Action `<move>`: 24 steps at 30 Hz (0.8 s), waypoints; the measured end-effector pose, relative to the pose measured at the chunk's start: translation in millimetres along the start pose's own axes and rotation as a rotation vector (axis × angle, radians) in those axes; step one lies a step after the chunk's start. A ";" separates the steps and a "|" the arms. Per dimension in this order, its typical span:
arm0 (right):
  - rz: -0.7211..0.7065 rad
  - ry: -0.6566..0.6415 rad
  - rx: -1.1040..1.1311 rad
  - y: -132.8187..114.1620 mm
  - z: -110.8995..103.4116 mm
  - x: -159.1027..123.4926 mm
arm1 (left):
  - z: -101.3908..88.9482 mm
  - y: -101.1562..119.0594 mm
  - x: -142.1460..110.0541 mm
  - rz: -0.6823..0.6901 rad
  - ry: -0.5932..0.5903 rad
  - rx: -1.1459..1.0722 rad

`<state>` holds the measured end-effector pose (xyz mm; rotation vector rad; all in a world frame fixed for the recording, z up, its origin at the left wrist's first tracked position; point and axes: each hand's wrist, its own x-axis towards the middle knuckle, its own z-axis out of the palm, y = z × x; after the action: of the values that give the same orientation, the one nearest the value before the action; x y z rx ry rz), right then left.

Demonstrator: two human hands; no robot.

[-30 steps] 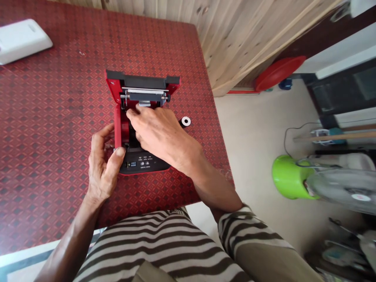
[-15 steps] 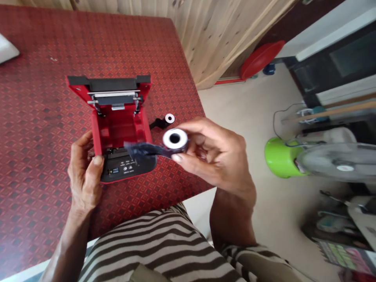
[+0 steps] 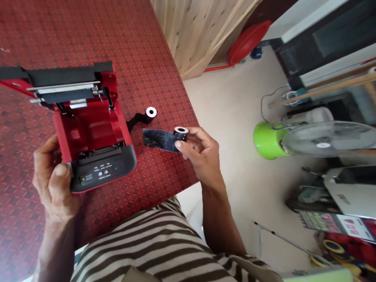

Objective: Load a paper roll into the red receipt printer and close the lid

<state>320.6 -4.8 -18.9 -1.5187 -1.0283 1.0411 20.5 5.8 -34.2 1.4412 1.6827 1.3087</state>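
Note:
A red and black label printer (image 3: pixel 96 156) is tilted toward me with its lid (image 3: pixel 66 80) raised. Its red roll bay (image 3: pixel 95 121) has no roll inside. My left hand (image 3: pixel 55 176) grips the printer's near left corner, thumb on the black front panel and fingers behind its side. To the right, my right hand (image 3: pixel 202 150) pinches a small roll of black ribbon (image 3: pixel 181 134) with a white core end. A loose strip of that ribbon (image 3: pixel 160 140) hangs out to the left, apart from the printer. Another small black roll (image 3: pixel 150 112) lies on the table, its tail running behind the printer.
The table (image 3: pixel 141 47) has a red patterned cover, and its right edge runs close past my right hand. Beyond, on the floor, stand a lime green bucket (image 3: pixel 266 141) and a fan (image 3: pixel 326 139). A red basin (image 3: pixel 249 41) leans near the wooden panel (image 3: pixel 188 31).
My right hand has drawn the ribbon roll away from over the printer, and the roll has turned so its strip lies flatter to view. The printer appears nearer and further left.

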 end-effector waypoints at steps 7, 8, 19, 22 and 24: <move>0.024 -0.092 -0.008 2.9 2.2 8.3 | 1.2 1.2 0.5 -0.004 0.025 -0.030; 0.038 -0.115 -0.023 3.7 4.5 9.2 | 1.4 0.4 1.0 0.000 0.027 -0.036; -0.146 -0.305 -0.487 6.0 28.4 29.7 | 4.0 -10.8 5.7 0.059 0.056 -0.069; -0.113 -0.324 -0.466 3.5 19.0 31.7 | 4.5 -18.0 7.8 0.111 0.077 -0.082; -0.132 -0.288 -0.470 0.9 10.8 35.8 | 4.5 -21.2 8.7 0.127 0.081 -0.077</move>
<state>320.2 32.0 -25.6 -1.6677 -1.6423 0.9858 13.7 16.5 -53.7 1.4881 1.5949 1.5030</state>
